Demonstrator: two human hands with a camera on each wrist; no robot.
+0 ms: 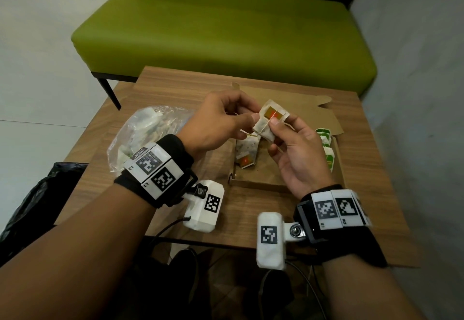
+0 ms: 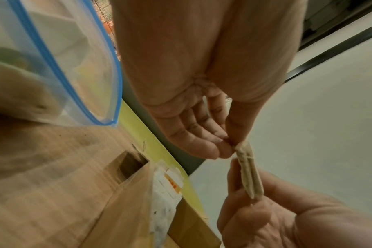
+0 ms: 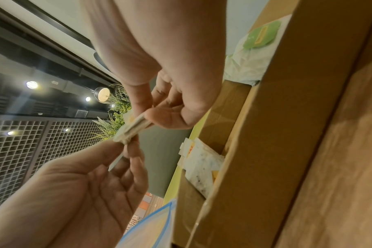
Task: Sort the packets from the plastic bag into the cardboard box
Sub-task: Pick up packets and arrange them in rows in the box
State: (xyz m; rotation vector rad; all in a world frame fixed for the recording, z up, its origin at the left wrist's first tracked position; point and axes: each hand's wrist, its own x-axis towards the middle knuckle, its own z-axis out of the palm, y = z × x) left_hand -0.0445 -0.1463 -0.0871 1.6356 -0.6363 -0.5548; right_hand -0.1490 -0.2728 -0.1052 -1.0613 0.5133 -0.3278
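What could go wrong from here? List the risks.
Both hands, left hand and right hand, pinch the orange-tagged packet only at its edges above the cardboard box; it might slip. Its loose string could snag on fingers. It may land among the green-tagged packets, spoiling the sort.

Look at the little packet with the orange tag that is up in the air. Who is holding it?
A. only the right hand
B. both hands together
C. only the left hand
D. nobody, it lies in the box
B: the orange-tagged packet is pinched at one end by the left hand and at the other by the right hand, above the cardboard box.
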